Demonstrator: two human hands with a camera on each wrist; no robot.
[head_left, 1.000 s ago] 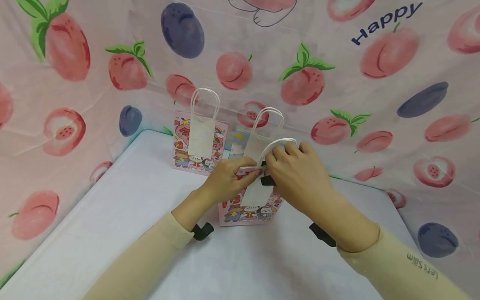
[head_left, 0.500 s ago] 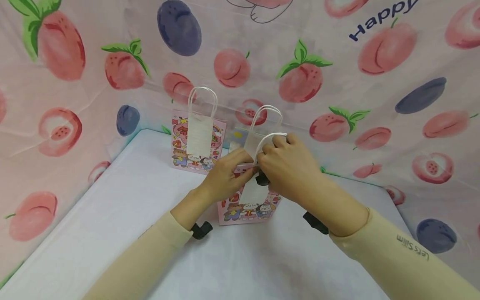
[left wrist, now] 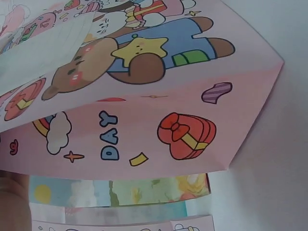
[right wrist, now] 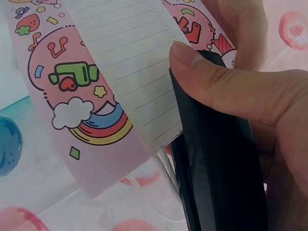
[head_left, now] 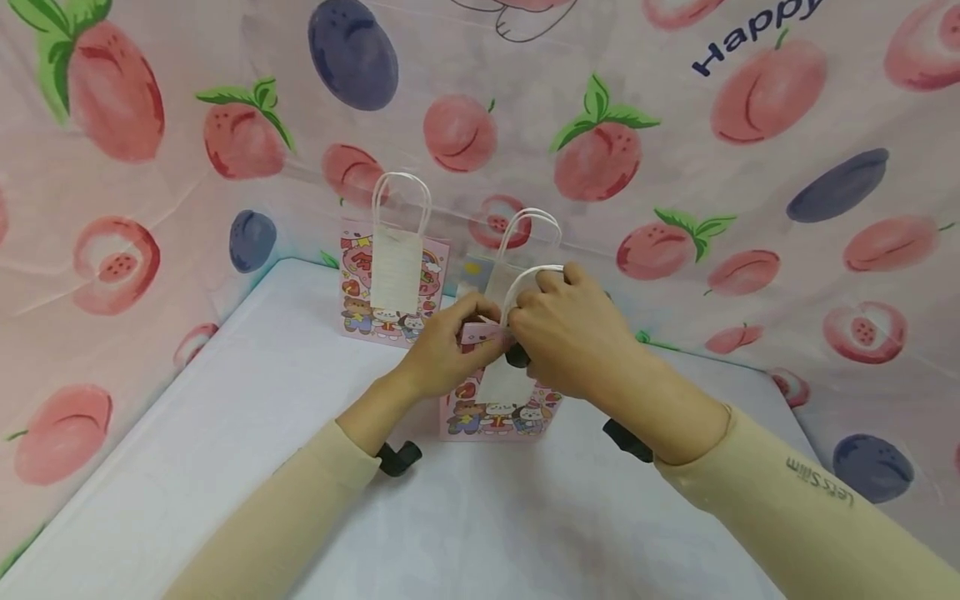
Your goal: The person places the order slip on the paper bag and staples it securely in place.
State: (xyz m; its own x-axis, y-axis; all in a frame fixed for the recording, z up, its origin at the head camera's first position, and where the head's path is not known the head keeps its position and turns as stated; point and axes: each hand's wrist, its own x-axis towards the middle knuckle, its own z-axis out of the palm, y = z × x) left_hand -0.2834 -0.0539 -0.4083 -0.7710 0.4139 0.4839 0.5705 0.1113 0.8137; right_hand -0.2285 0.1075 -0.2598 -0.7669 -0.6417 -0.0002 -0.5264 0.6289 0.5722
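A pink cartoon-print paper gift bag [head_left: 498, 422] stands on the table with a lined paper slip [right wrist: 130, 62] against its front. My left hand [head_left: 444, 343] pinches the bag's top edge between thumb and fingers. My right hand [head_left: 573, 329] grips a black stapler [right wrist: 216, 144], its thumb pressing on top. In the right wrist view, the stapler's jaws sit over the slip's end at the bag's rim, beside the white twisted handle. The head view shows only the stapler's end below my right hand. The bag's side and lower front fill the left wrist view.
Another pink gift bag [head_left: 360, 312] with a white slip and upright handles stands at the back left. Behind the held bag is a blue printed bag [head_left: 474, 271] with white handles. A fruit-print cloth [head_left: 525, 50] hangs around the white table [head_left: 285, 333].
My right hand and the stapler have moved slightly left along the bag's top edge. The left hand keeps its hold on the bag. The head view has shifted a little.
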